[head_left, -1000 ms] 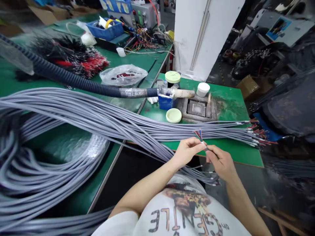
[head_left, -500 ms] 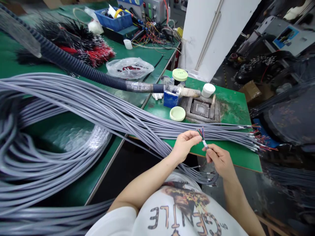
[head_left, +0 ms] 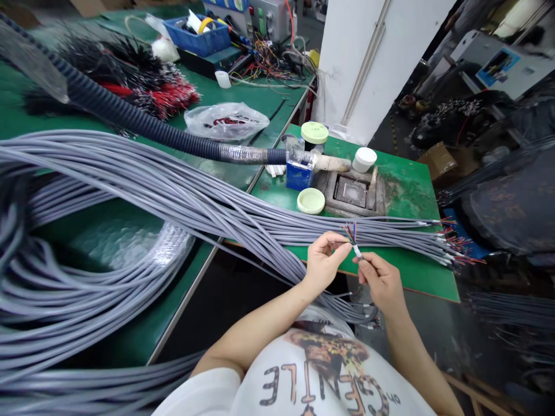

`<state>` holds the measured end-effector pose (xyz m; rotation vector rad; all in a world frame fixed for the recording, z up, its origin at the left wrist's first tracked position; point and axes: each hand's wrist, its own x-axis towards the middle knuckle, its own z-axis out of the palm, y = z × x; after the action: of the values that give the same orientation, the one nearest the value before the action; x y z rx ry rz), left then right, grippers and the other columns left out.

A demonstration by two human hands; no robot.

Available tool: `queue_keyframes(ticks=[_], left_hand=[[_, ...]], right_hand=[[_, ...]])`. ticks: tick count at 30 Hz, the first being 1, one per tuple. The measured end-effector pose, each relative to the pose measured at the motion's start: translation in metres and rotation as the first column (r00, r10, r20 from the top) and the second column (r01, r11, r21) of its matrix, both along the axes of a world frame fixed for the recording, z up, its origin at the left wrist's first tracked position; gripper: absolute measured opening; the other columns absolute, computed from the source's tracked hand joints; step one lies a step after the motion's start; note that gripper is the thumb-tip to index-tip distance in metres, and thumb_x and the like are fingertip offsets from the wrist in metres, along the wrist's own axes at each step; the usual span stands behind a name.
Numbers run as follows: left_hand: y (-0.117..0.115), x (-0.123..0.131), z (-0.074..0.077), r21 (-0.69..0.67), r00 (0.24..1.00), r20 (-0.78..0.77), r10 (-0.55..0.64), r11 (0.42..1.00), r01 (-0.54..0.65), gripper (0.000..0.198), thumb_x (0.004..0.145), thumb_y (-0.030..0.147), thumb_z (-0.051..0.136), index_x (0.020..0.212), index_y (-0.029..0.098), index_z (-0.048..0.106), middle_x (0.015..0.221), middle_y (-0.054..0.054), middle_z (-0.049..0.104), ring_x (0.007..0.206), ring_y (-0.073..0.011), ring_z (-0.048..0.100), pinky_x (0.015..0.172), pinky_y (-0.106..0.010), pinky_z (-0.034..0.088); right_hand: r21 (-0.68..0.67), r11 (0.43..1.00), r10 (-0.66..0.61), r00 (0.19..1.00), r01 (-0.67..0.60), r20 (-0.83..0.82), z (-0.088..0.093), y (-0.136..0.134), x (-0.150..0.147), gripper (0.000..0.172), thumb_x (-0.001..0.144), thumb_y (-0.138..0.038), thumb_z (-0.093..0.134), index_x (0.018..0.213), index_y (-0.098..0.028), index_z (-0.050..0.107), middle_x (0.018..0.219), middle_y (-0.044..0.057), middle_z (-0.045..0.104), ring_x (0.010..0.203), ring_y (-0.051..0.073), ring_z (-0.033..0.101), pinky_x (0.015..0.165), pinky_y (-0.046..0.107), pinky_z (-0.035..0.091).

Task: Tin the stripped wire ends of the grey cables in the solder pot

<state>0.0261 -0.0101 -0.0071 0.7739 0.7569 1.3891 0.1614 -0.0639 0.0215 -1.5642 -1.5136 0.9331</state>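
Note:
Between my hands a grey cable end (head_left: pixel 358 252) points up, with a white band below its stripped tip. Thin coloured wires (head_left: pixel 352 232) fan out from it, red, blue and green among them. My right hand (head_left: pixel 381 280) is closed round the cable just below the white band. My left hand (head_left: pixel 326 259) has thumb and forefinger pinched at the left side of the fan, apparently on a single wire; the exact grip is too small to make out. Behind my hands lies a thick bundle of grey cables (head_left: pixel 277 222), its stripped ends (head_left: pixel 459 245) reaching the bench's right side.
A soldering pot (head_left: pixel 351 192) is set beyond the bundle, with a hose nozzle (head_left: pixel 333 163) over it. Around it are a white jar (head_left: pixel 364 159), a green-lidded jar (head_left: pixel 314 133), a pale lid (head_left: pixel 311 200) and a blue box (head_left: pixel 299 175). Coiled cables (head_left: pixel 87 294) fill the left.
The coloured wires are spread wider than before. My left fingers have moved lower beside the fan, from higher up on the wires. My right hand keeps its grip on the cable.

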Motion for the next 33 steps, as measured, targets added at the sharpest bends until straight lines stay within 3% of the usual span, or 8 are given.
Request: queue_keyframes(ticks=[3, 9, 15, 17, 20, 24, 29, 33], left_hand=[[0.002, -0.003, 0.005, 0.043, 0.997, -0.071, 0.019, 0.999, -0.016, 0.013, 0.070, 0.027, 0.075, 0.075, 0.017, 0.067, 0.073, 0.000, 0.063, 0.068, -0.0099, 0.055, 0.068, -0.023, 0.045], [0.006, -0.008, 0.010, -0.091, 0.999, -0.032, -0.030, 0.995, 0.027, 0.017, 0.067, 0.028, 0.077, 0.073, 0.016, 0.066, 0.075, 0.000, 0.066, 0.068, -0.0101, 0.057, 0.069, -0.024, 0.047], [0.012, -0.015, 0.014, -0.085, 0.994, -0.062, -0.088, 0.993, 0.082, 0.023, 0.066, 0.032, 0.078, 0.069, 0.016, 0.062, 0.069, 0.001, 0.062, 0.060, -0.0081, 0.052, 0.064, -0.023, 0.045], [0.012, -0.016, 0.016, -0.048, 0.991, -0.114, -0.074, 0.996, 0.069, 0.023, 0.067, 0.031, 0.077, 0.068, 0.016, 0.060, 0.066, 0.002, 0.060, 0.059, -0.0083, 0.051, 0.062, -0.023, 0.043], [0.009, -0.017, 0.016, 0.135, 0.962, -0.269, 0.051, 0.991, -0.015, 0.015, 0.072, 0.028, 0.073, 0.070, 0.017, 0.062, 0.065, 0.001, 0.057, 0.060, -0.0097, 0.049, 0.061, -0.024, 0.041], [0.002, -0.018, 0.010, 0.446, 0.888, -0.381, 0.256, 0.893, -0.066, 0.007, 0.076, 0.024, 0.069, 0.071, 0.020, 0.066, 0.064, 0.000, 0.059, 0.064, -0.0136, 0.051, 0.066, -0.029, 0.042], [-0.001, -0.019, 0.003, 0.548, 0.858, -0.420, 0.295, 0.836, -0.019, 0.005, 0.078, 0.025, 0.067, 0.075, 0.022, 0.069, 0.064, -0.001, 0.063, 0.059, -0.0135, 0.052, 0.064, -0.030, 0.043], [-0.001, -0.021, 0.002, 0.542, 0.872, -0.412, 0.263, 0.840, 0.002, 0.006, 0.079, 0.026, 0.066, 0.076, 0.022, 0.069, 0.060, -0.001, 0.061, 0.056, -0.0130, 0.051, 0.060, -0.029, 0.042]], right_hand=[[0.032, 0.999, -0.002, 0.995, -0.001, 0.096, 0.002, 0.000, -0.002, 0.023, 0.093, -0.036, 0.048, 0.095, -0.019, 0.064, 0.059, -0.003, 0.053, 0.055, 0.011, 0.051, 0.059, 0.024, 0.040], [0.090, 0.995, 0.013, 0.969, -0.036, 0.246, 0.005, 0.001, -0.003, 0.022, 0.093, -0.036, 0.047, 0.094, -0.021, 0.063, 0.068, -0.001, 0.060, 0.060, 0.013, 0.055, 0.063, 0.025, 0.042], [0.103, 0.989, 0.071, 0.948, -0.108, 0.310, 0.011, 0.002, -0.001, 0.022, 0.092, -0.034, 0.049, 0.095, -0.020, 0.065, 0.082, 0.005, 0.067, 0.072, 0.016, 0.060, 0.069, 0.026, 0.045], [0.045, 0.993, 0.099, 0.966, -0.112, 0.241, 0.012, 0.003, 0.001, 0.023, 0.091, -0.036, 0.051, 0.094, -0.019, 0.066, 0.076, 0.004, 0.066, 0.067, 0.015, 0.059, 0.066, 0.025, 0.045], [-0.141, 0.983, 0.110, 0.992, -0.117, -0.057, 0.010, 0.007, 0.005, 0.027, 0.089, -0.041, 0.053, 0.097, -0.018, 0.065, 0.062, -0.001, 0.059, 0.052, 0.011, 0.052, 0.052, 0.023, 0.042], [-0.260, 0.951, 0.037, 0.894, -0.168, -0.446, 0.005, 0.021, 0.006, 0.036, 0.085, -0.048, 0.058, 0.103, -0.017, 0.062, 0.055, -0.004, 0.054, 0.042, 0.008, 0.043, 0.042, 0.021, 0.035], [-0.250, 0.926, 0.109, 0.836, -0.282, -0.537, 0.012, 0.040, -0.002, 0.035, 0.081, -0.049, 0.062, 0.091, -0.016, 0.061, 0.051, -0.004, 0.052, 0.041, 0.008, 0.042, 0.041, 0.020, 0.034], [-0.238, 0.939, 0.087, 0.840, -0.249, -0.536, 0.021, 0.050, -0.011, 0.030, 0.075, -0.045, 0.070, 0.081, -0.017, 0.062, 0.050, -0.005, 0.051, 0.042, 0.007, 0.043, 0.042, 0.020, 0.036]])
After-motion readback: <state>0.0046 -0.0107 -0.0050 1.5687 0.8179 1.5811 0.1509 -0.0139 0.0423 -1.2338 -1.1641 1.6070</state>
